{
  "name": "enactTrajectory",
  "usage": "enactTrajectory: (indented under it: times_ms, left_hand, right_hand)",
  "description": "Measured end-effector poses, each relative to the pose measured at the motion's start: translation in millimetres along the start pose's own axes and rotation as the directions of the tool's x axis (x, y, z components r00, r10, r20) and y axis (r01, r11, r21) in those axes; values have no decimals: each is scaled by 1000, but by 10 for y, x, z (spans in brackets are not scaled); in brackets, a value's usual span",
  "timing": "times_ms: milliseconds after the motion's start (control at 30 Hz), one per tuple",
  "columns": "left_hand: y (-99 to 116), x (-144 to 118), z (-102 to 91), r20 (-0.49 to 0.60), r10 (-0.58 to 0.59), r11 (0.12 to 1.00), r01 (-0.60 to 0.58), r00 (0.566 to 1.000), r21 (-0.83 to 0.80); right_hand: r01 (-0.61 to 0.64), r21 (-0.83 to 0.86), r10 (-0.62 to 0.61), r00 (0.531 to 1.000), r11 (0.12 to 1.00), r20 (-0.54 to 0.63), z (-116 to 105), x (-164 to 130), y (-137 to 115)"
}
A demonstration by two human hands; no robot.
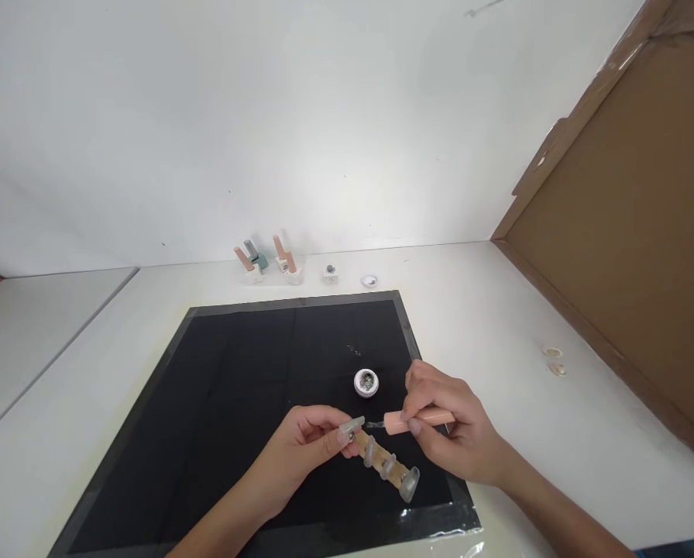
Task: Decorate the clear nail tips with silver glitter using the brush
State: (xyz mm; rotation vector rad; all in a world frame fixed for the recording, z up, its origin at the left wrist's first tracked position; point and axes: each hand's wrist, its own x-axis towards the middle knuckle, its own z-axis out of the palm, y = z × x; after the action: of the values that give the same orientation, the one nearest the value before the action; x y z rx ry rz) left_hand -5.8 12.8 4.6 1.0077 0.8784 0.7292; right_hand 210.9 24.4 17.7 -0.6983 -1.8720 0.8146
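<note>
My left hand (292,449) is closed on the upper end of a wooden nail display stick (377,454). Greyish false nails (352,425) are mounted along the stick, which slants down to the right. Between the fingers of my right hand (460,422) is a nail polish brush (396,421) with a peach-coloured cap handle. Its bristles point left, close to the false nail at my left fingertips; I cannot tell if they touch. A small white open jar (366,383) with silvery flakes inside stands just above my hands.
A black mat (254,372) with taped edges lies on the white table (486,310). Behind it stand nail polish bottles (292,267), an uncapped small bottle (330,274) and a round lid (369,280). Two small round pieces (557,370) lie right, near a brown cardboard panel (631,232).
</note>
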Motion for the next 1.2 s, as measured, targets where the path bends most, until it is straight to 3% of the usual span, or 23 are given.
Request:
enactTrajectory:
  times_ms: [367,600,733,933,1067,1200]
  left_hand:
    - [-35,-14,-20,3,-6,1000,6,1000,-2]
    - [24,20,22,1,-5,1000,5,1000,-5]
    - [24,20,36,12,-4,1000,4,1000,2]
    - [-14,6,9,24,-1,1000,1,1000,-1]
    - [5,10,8,14,7,1000,-7,1000,7]
    - [12,5,20,27,7,1000,-7,1000,5]
  right_hand:
    - [-15,-3,15,999,1000,-37,1,-3,-5]
    - [42,84,-48,996,996,73,-5,50,-72]
    - [45,18,-47,996,999,81,3,72,-107]
    - [36,-51,-36,999,998,-7,7,26,-42]
    - [61,31,-63,997,998,48,10,35,-58]
    - [69,-18,-68,996,997,59,12,57,-89]
